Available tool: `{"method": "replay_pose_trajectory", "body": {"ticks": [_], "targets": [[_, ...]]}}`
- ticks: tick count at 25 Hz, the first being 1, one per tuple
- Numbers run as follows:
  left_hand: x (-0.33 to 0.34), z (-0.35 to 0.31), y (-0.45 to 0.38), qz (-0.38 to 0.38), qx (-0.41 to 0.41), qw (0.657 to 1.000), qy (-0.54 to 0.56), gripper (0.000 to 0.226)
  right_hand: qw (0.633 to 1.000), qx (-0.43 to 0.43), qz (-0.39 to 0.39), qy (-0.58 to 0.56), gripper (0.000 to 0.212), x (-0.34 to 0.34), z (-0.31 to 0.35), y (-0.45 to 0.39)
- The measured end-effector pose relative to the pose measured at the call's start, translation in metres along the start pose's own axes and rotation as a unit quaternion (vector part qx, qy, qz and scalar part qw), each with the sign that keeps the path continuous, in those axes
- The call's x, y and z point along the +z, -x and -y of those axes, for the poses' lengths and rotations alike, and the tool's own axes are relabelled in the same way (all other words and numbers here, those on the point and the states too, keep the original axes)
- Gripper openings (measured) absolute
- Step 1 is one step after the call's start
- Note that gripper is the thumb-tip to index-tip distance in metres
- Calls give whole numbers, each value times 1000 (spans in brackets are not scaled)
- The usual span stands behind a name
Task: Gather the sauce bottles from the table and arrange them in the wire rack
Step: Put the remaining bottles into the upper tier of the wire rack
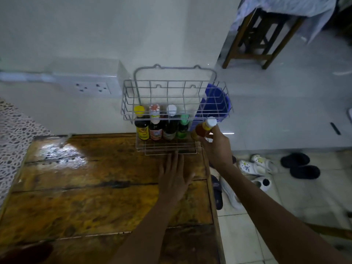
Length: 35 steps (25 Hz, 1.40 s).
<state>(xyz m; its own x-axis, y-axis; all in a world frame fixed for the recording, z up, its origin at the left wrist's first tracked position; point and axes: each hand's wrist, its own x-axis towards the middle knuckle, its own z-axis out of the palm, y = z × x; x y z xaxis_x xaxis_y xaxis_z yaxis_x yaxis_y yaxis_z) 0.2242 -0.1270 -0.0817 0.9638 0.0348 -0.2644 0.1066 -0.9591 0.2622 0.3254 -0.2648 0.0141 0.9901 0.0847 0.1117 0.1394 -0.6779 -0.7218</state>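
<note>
A grey wire rack (129,98) stands at the far right corner of the wooden table (95,187). Several sauce bottles stand inside it in a row: a dark one with a yellow cap (141,128), a red-labelled one (155,128), a dark one with a white cap (170,128) and a green one (183,128). My right hand (217,147) grips an orange sauce bottle with a white cap (204,128) at the rack's right end. My left hand (174,176) lies flat on the table just before the rack, fingers spread, holding nothing.
A white wall with a double socket (91,87) is behind the table. A blue bin (219,103) stands behind the rack on the floor. Shoes and sandals (255,164) lie on the floor at right. A wooden stool (257,35) is farther back.
</note>
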Motion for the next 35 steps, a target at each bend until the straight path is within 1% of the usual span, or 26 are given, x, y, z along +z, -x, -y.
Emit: {"method": "replay_pose_trajectory", "body": {"ticks": [2, 7, 13, 20, 25, 27, 30, 32, 35], "targets": [[7, 1, 0, 9, -4, 1000, -23, 88, 1000, -7, 10, 21, 46, 9, -7, -9], [9, 3, -1, 13, 1, 999, -31, 87, 997, -10, 12, 82, 47, 22, -19, -20], [10, 4, -1, 12, -2, 999, -32, 86, 996, -18, -7, 83, 40, 28, -17, -28], [10, 8, 7, 12, -1, 999, -32, 82, 996, 5, -12, 90, 46, 35, -18, -31], [11, 22, 32, 24, -4, 1000, -17, 79, 999, -2, -15, 34, 54, 26, -9, -21], [8, 36, 50, 31, -14, 999, -18, 78, 999, -3, -25, 40, 61, 17, 1, -1], [11, 73, 101, 38, -33, 999, 0, 77, 997, -26, -46, 52, 59, 13, 19, 56], [15, 109, 154, 27, -59, 998, 26, 73, 998, -38, -2, 47, 61, 31, 40, 113], [25, 161, 235, 25, -117, 992, 34, 69, 991, -48, 105, 68, 63, 77, 82, 196]]}}
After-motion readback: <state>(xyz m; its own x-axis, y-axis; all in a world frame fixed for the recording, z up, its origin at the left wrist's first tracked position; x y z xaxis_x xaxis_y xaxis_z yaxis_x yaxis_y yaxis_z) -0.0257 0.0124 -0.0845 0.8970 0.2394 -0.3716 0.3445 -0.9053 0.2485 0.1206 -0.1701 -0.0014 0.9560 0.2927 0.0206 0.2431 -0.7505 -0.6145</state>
